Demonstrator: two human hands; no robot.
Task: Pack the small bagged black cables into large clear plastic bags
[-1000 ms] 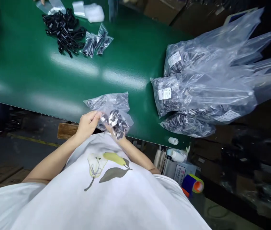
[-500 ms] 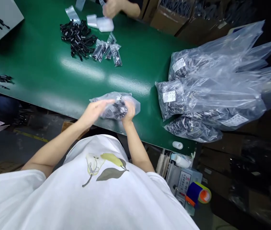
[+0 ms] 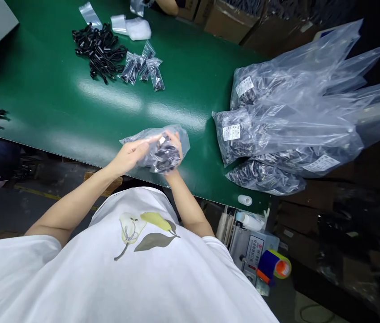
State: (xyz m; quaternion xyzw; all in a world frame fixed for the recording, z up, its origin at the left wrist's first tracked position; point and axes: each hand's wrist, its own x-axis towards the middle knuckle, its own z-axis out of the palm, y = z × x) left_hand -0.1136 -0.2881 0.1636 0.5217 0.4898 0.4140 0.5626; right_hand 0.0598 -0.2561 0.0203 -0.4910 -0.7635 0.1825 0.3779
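Note:
A clear plastic bag [image 3: 165, 157] with small black items bunched inside is held just over the table's front edge. My right hand [image 3: 176, 142] curls around the far right side of the bag, its fingers partly behind the plastic. On the left, my left hand [image 3: 131, 154] has its fingers together on the bag's upper left part, thumb bent in. A small white patch shows near the top of the bag, between my hands. The kind of the black items cannot be made out through the plastic.
The green table [image 3: 55, 103] bears a pile of black cables [image 3: 101, 51] and several small filled bags [image 3: 143, 65]. Large filled bags [image 3: 264, 130] with white labels lie on the right. A white roll [image 3: 244, 200] sits at the front edge, near a sealing machine [image 3: 250, 251].
My right hand has turned the bag slightly, and more of its black contents face me. The left hand has its thumb more bent. The co-worker's hand has moved mostly out of view.

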